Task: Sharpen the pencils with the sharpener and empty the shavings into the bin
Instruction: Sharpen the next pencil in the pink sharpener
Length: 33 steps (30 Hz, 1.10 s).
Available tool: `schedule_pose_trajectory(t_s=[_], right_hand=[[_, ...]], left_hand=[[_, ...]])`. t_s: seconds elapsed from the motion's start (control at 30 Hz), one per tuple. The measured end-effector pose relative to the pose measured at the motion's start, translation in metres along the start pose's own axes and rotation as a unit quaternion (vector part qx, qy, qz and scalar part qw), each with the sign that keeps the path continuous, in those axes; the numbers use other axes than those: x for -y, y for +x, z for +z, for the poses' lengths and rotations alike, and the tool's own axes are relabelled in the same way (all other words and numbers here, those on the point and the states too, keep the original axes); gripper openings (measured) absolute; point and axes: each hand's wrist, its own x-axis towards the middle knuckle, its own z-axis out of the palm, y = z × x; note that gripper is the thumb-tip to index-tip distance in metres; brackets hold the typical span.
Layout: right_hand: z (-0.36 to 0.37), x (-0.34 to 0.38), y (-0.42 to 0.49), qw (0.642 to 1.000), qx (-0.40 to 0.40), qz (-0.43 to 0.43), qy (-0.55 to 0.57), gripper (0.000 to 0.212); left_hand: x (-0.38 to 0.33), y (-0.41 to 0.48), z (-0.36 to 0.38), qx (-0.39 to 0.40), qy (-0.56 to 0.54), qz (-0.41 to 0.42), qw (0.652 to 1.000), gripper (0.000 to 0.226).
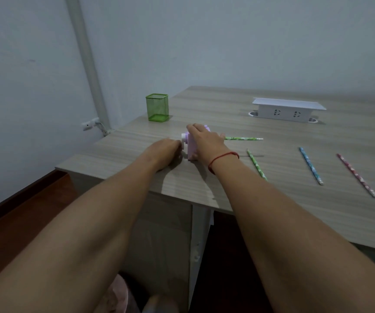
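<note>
We have both arms stretched out over the desk [272, 199], working at its left part near the front edge. Our right hand [206, 141] lies over the top of the pink sharpener [191, 145], palm down, fingers draped across its far side and pressing it to the desk; a red cord [222, 158] circles that wrist. Our left hand [166, 152] sits just left of the sharpener, at the side where the white crank [183, 141] sticks out, fingers curled in toward it; whether they actually grip the handle we cannot tell, since the hand hides them. A green pencil [244, 138] pokes out from under our right hand, lying level and pointing right, its near end hidden at the sharpener. A second green pencil [256, 164] lies loose on the desk just right of our right forearm, slanting toward us. Farther right rest a blue pencil [311, 166] and a pink pencil [357, 175], each apart from the others and slanting the same way. A green mesh cup [157, 107] stands upright behind the sharpener, close to the desk's left edge, and looks empty. Toward the back right sits a white socket box [286, 110] with two outlets facing us.
</note>
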Motion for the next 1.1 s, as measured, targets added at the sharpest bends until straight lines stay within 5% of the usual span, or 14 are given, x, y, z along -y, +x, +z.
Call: schedule_pose_trajectory(t_s=[0.47,0.73,1.1], right_hand=[[-0.003,-0.001,0.005,0.999,0.029,-0.012,0.024,0.073],[-0.005,0.005,0.01,0.999,0.025,0.021,0.001,0.06],[-0.002,0.006,0.007,0.999,0.013,0.022,-0.037,0.065]], left_hand=[[-0.002,0.0,-0.006,-0.018,0.065,0.022,0.997,0.017],[0.001,0.023,-0.054,-0.104,0.093,0.054,0.989,0.023],[-0.009,-0.019,-0.036,-0.151,0.024,0.067,0.986,0.019]])
